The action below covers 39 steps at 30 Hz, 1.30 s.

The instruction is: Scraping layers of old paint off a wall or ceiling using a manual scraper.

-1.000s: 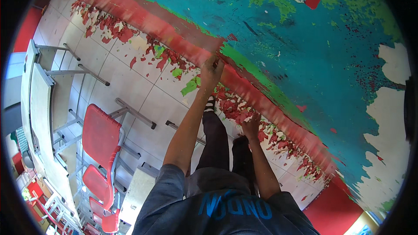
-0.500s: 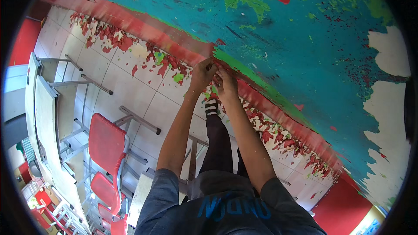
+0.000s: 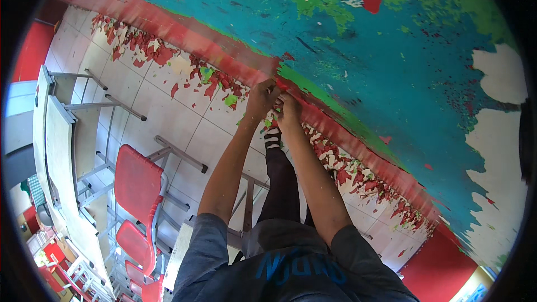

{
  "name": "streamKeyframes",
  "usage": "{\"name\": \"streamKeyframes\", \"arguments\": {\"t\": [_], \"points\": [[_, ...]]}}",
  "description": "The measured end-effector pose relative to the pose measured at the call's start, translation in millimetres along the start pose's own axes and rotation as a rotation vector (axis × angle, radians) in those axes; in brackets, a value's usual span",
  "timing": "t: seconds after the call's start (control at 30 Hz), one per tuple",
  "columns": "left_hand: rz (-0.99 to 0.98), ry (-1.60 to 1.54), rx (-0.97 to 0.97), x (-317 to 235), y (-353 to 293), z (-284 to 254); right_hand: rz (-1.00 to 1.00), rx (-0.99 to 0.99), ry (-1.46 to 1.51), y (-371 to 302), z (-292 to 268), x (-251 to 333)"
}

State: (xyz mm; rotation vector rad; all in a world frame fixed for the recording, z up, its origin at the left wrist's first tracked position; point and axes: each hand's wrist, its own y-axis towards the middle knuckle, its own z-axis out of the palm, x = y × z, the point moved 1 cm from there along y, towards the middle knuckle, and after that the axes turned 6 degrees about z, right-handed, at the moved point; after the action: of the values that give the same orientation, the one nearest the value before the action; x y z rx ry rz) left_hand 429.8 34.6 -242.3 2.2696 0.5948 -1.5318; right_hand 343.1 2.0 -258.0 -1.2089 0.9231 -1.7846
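At the lower part of a peeling teal wall (image 3: 363, 78), my two hands are close together in front of its red band (image 3: 224, 55). My left hand (image 3: 262, 99) has its fingers bent inward. A bright red bit of paint (image 3: 283, 86) shows just beyond its fingertips; whether they grip it is hidden. Beside it, a little lower, my right hand (image 3: 289, 110) is closed with its fingers curled toward the left one. What either pinches is too small to make out. A green strip (image 3: 313, 92) runs along the wall just above the band.
Red, cream and green paint flakes (image 3: 159, 54) litter the tiled floor (image 3: 173, 111) along the wall's foot. To the left are red chairs (image 3: 137, 181) with grey metal frames and white-topped tables (image 3: 59, 139). My striped shoe (image 3: 272, 138) stands below my hands.
My right hand has drawn slightly down and left, its fingers curling more. A bright red bit of paint now shows by the left fingertips. The left hand has barely shifted.
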Motion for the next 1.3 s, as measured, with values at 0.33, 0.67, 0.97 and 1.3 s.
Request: {"name": "streamKeyframes", "arguments": {"t": [0.33, 0.67, 0.97, 1.3], "points": [[0.266, 0.208, 0.119, -10.9, 8.8, -13.2, -0.189, 0.197, -0.165, -19.3, -12.5, -4.2], [0.134, 0.014, 0.052, -3.8, -0.6, -7.8, -0.244, 0.084, -0.167, -21.4, 4.9, 5.0], [0.028, -0.044, 0.053, 16.8, -24.4, -0.9, -0.129, -0.001, -0.104, -8.7, -5.4, -12.9], [-0.166, 0.224, 0.503, 45.9, -134.2, -9.2, 0.152, -0.05, -0.401, -22.0, -114.1, -107.8]]}}
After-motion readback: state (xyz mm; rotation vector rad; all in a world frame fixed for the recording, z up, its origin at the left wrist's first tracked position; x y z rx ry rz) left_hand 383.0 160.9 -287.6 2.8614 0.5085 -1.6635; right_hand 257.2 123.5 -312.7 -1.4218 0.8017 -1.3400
